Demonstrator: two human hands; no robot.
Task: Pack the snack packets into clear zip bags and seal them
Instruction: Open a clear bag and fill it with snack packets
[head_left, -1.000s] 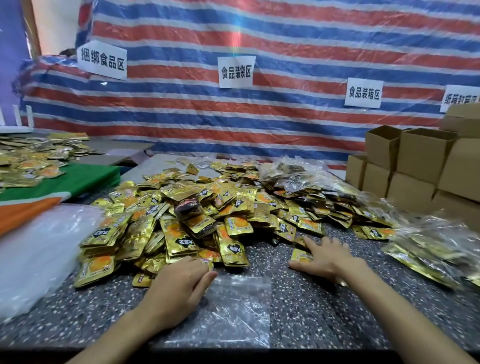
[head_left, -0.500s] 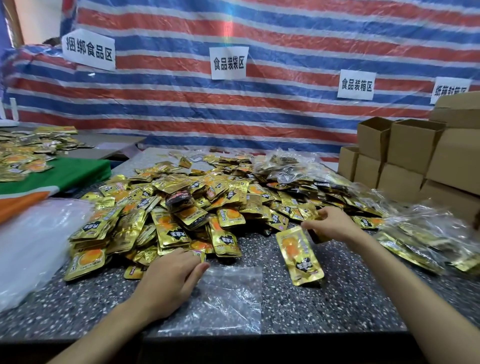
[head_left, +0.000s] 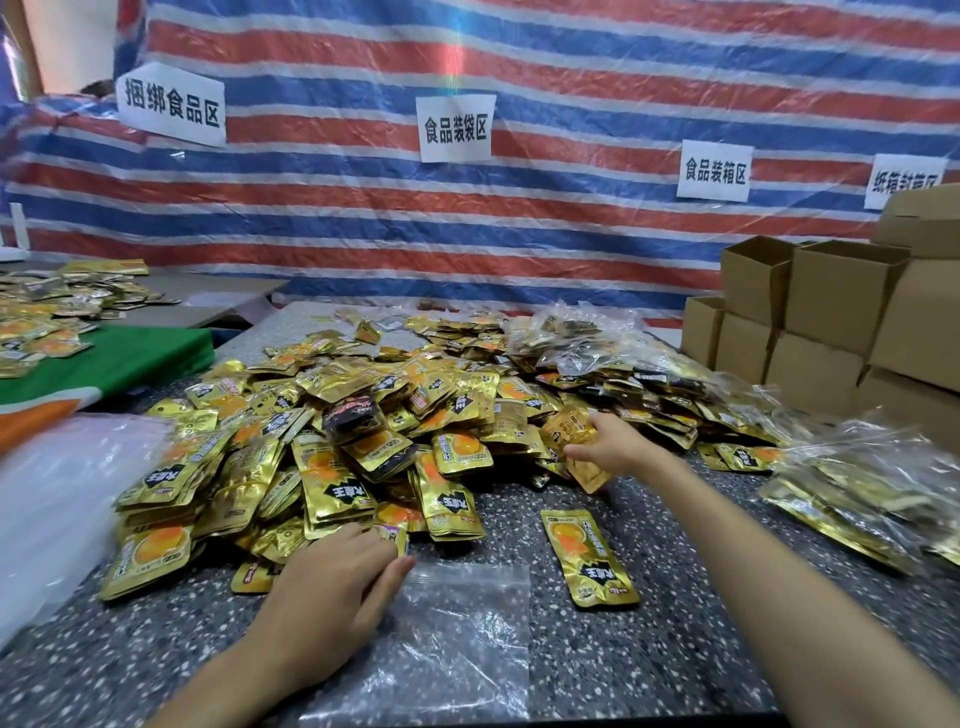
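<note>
A big heap of gold snack packets (head_left: 332, 431) covers the middle of the speckled table (head_left: 675, 649). An empty clear zip bag (head_left: 467, 634) lies flat at the near edge. My left hand (head_left: 332, 592) rests on the bag's left corner, fingers pointing toward the heap. One gold packet (head_left: 589, 558) lies alone on the table to the right of the bag. My right hand (head_left: 608, 447) is at the heap's right edge and grips gold packets (head_left: 569, 428), one sticking up above the fingers and another hanging below them.
Filled clear bags of packets (head_left: 862, 483) lie at the right, more (head_left: 571, 338) behind the heap. Open cardboard boxes (head_left: 831, 312) are stacked at the far right. A pile of clear plastic (head_left: 57, 509) sits at the left by a green and orange cloth (head_left: 104, 369).
My right hand dropped one gold packet beside the zip bag, then reached back to the heap and took hold of more packets. My left hand stayed on the bag.
</note>
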